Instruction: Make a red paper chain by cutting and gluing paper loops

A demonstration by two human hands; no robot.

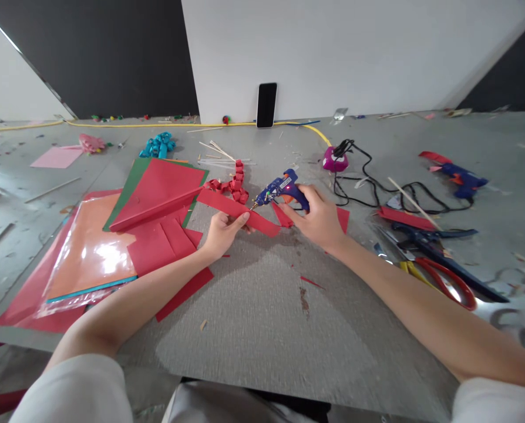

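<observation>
My left hand (224, 234) pinches a flat red paper strip (263, 224) near its middle, thumb on top. A blue glue gun (280, 187) is gripped in my right hand (319, 216), its nozzle pointing down-left at the strip just beside my left thumb. Whether the nozzle touches the paper is too small to tell. Just behind the strip lies a chain of curled red paper loops (237, 185). Red paper pieces (342, 220) lie under and beside my right hand.
Red sheets (165, 182) and a plastic-wrapped orange pack (95, 241) lie left. Behind stand a phone (266, 106) and a purple power block (334, 160) with black cables. At right are a second glue gun (465, 181), red-handled scissors (447, 282) and a wooden stick (412, 202).
</observation>
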